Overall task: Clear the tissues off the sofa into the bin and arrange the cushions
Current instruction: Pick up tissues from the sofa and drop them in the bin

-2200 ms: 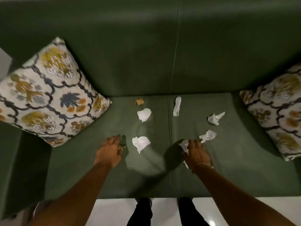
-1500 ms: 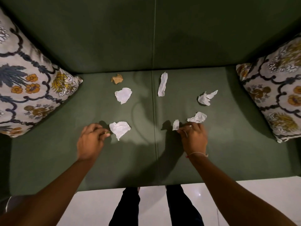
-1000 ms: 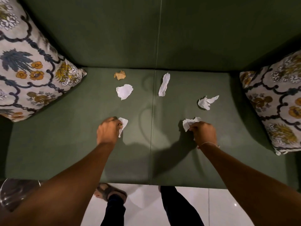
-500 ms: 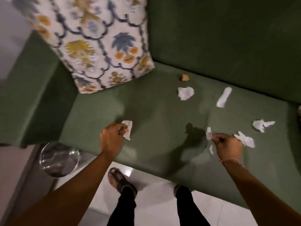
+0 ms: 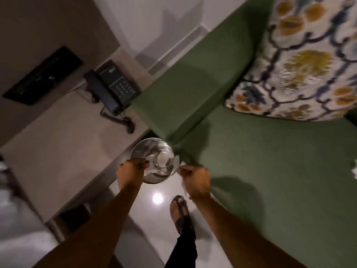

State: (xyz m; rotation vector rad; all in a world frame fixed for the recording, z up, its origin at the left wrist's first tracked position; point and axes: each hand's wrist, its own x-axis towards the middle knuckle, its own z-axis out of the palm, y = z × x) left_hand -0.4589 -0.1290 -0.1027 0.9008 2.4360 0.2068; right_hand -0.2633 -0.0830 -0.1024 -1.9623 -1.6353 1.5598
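A round shiny metal bin [image 5: 139,149] stands on the floor at the sofa's left front corner. Both my hands hover over its near rim. My left hand [image 5: 133,168] has its fingers curled shut, and no tissue shows in it. My right hand [image 5: 196,176] pinches white tissue [image 5: 183,187]; one scrap hangs below the palm and another pokes out over the bin's edge. A floral cushion [image 5: 301,64] leans in the sofa's left corner. One more white tissue [image 5: 354,169] peeks in at the right edge of the green sofa seat [image 5: 270,171].
The sofa's green armrest [image 5: 183,93] runs just behind the bin. A black telephone [image 5: 111,88] with a coiled cord sits on a beige side table [image 5: 58,142] left of the bin. My sandalled foot [image 5: 179,211] stands on the glossy white floor.
My view has swung left from the sofa seat to the bin. Both hands have carried their tissues off the seat and now hang over the bin; the left hand's tissue is no longer visible.
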